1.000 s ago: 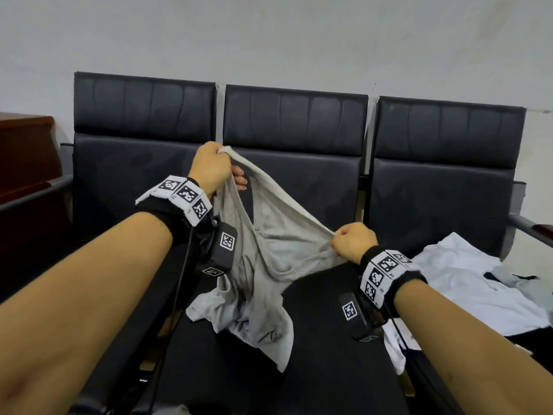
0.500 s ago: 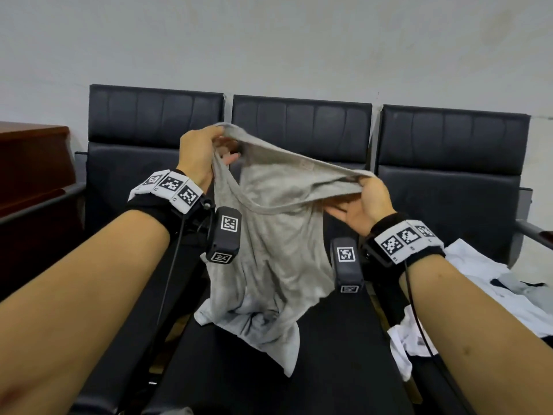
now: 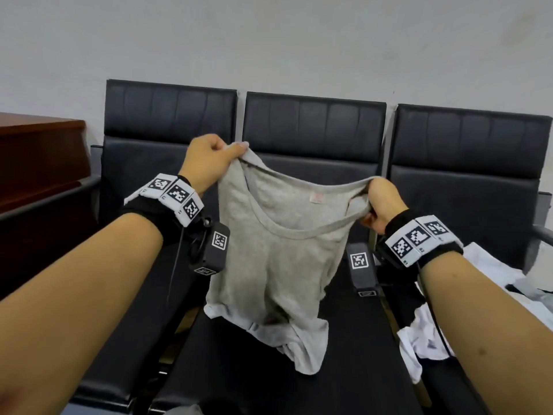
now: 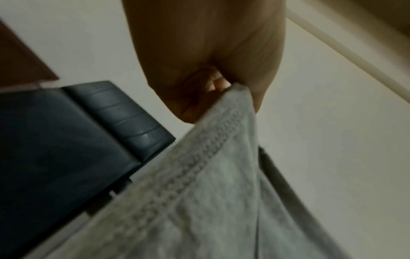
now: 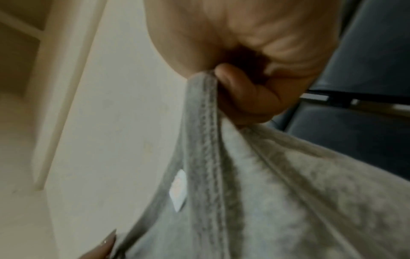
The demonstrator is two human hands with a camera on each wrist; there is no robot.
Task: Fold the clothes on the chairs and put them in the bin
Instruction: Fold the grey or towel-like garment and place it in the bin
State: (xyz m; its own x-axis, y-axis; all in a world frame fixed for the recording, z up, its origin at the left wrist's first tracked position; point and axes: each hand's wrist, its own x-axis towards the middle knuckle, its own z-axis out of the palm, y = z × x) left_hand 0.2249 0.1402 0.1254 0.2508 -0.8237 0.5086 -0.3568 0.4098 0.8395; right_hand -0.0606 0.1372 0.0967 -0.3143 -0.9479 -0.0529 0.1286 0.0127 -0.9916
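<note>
A grey tank top [image 3: 278, 253] hangs in front of the middle black chair [image 3: 314, 136], its neckline stretched between my two hands. My left hand [image 3: 214, 161] pinches the left shoulder strap at the upper left; the left wrist view shows the strap's seam [image 4: 213, 140] leaving my curled fingers [image 4: 218, 84]. My right hand [image 3: 381, 202] grips the right strap lower down, fingers [image 5: 241, 91] curled round the hem [image 5: 206, 140]. The shirt's crumpled bottom edge [image 3: 302, 345] rests on the seat. No bin is in view.
Three black chairs stand in a row against a pale wall. White and grey clothes [image 3: 496, 271] lie heaped on the right chair [image 3: 469, 163]. A brown wooden cabinet [image 3: 39, 157] stands at the left. The left chair seat [image 3: 125, 354] is bare.
Both hands have spread the tank top wider and flatter, with the neckline now facing me. My right hand has shifted right and turned its back to the camera.
</note>
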